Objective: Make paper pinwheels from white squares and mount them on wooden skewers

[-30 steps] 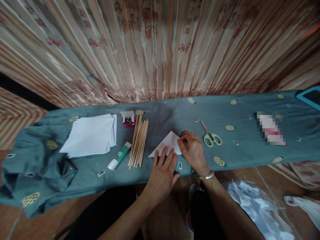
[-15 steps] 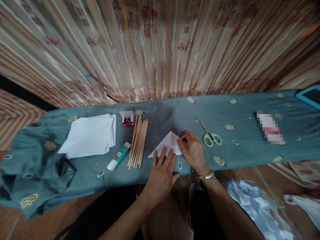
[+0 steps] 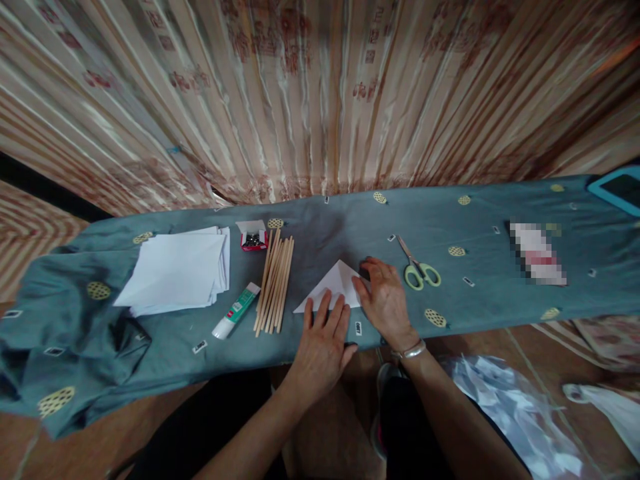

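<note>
A white sheet of paper (image 3: 336, 275), folded into a triangle, lies on the cloth with its peak pointing away from me. My left hand (image 3: 321, 347) rests flat on its near edge, fingers stretched out and slightly apart. At the right corner of the paper is my right hand (image 3: 386, 303), its thumb touching the paper and its fingers apart from the thumb, partly covering that corner. Just right of this hand lie green-handled scissors (image 3: 421, 275), blades pointing away. To the left of the paper is a bundle of thin wooden sticks (image 3: 275, 287).
A glue stick (image 3: 237, 311) and an open red box of small dark metal pieces (image 3: 253, 238) lie near the sticks. A stack of white paper (image 3: 173, 270) is farther left. At right are a blurred-out item (image 3: 537, 253) and a blue-framed tablet (image 3: 613, 190). A bag of paper scraps (image 3: 515, 413) is below.
My right hand's fingers have loosened and spread a little at the paper's right corner. My left hand stays flat on the paper. The view has shifted slightly.
</note>
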`<state>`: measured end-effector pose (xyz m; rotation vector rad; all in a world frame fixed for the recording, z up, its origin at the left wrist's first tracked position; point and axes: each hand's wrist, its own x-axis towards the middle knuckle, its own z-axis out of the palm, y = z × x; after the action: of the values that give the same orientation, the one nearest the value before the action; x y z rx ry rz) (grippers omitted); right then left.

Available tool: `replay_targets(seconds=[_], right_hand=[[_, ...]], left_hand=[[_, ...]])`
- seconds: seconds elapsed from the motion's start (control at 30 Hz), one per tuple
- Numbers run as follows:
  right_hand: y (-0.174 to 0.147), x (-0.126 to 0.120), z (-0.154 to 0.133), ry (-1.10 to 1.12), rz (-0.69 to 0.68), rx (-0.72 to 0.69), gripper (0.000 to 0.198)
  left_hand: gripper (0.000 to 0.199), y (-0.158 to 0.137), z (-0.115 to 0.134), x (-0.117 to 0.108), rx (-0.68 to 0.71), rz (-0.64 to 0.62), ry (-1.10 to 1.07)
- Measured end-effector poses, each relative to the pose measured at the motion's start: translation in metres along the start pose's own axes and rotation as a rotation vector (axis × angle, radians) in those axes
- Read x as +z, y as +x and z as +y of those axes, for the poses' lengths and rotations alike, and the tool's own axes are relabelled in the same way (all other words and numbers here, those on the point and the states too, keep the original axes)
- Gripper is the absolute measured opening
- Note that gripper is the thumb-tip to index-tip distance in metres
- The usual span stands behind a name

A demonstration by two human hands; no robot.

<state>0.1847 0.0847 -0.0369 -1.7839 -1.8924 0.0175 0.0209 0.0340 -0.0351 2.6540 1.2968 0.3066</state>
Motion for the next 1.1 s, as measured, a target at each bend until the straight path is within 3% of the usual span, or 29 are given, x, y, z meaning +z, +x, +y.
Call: replay_targets(seconds=[0.13,0.27,0.6,0.87,1.1], right_hand=[[-0.018,-0.007,-0.010,-0.099,-0.003,-0.040,0.053],[-0.035,-0.010,-0.010,-0.096,-0.010,-0.043,0.056],[-0.044,-0.022,0.040,-0.134,0.057,0.128,0.053],[-0.048,-0.020,0.043,-0.098,0.049,0.143,0.044],[-0.043,-0.026,0.048,-0.014,0.117,0.068,0.041]], left_hand=[[0.060,0.001,0.000,0.001,-0.010,0.004,0.005],[0.059,0.001,0.000,0.003,-0.009,0.011,0.014],[0.053,-0.010,-0.009,-0.004,-0.009,0.048,0.056],[0.061,-0.046,-0.028,-0.003,0.003,0.127,0.114],[0.061,-0.049,-0.025,-0.001,-0.021,0.145,0.109]])
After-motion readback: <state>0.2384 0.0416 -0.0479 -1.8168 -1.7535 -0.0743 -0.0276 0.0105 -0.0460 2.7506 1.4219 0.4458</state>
